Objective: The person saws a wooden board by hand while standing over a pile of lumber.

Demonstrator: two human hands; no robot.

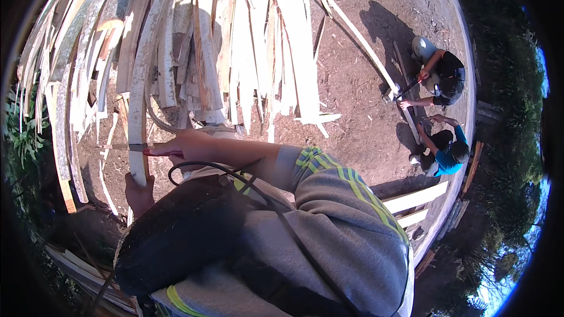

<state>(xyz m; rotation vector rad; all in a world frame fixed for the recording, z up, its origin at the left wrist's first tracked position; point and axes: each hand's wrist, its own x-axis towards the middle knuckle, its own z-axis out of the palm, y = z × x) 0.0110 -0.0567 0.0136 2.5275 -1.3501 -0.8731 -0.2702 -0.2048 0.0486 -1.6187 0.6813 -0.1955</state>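
My left hand (pixel 139 195) is closed round the near end of a long, pale plank (pixel 141 97) with rough, bark-like patches. My right hand (pixel 187 148) grips the red handle of a long-bladed tool (pixel 126 147). Its narrow metal blade crosses the plank just beyond my left hand and points left. Whether the blade is a saw's or a machete's, I cannot tell. The plank's far end rests among many other rough boards (pixel 205 53).
On the right, two people crouch on the dirt, one in black (pixel 449 76) with a long-handled tool, one in teal (pixel 449 152), beside a long strip of wood (pixel 358 29). Pale boards (pixel 414 199) lie nearer. A black bag (pixel 182 235) and a cable hang before me.
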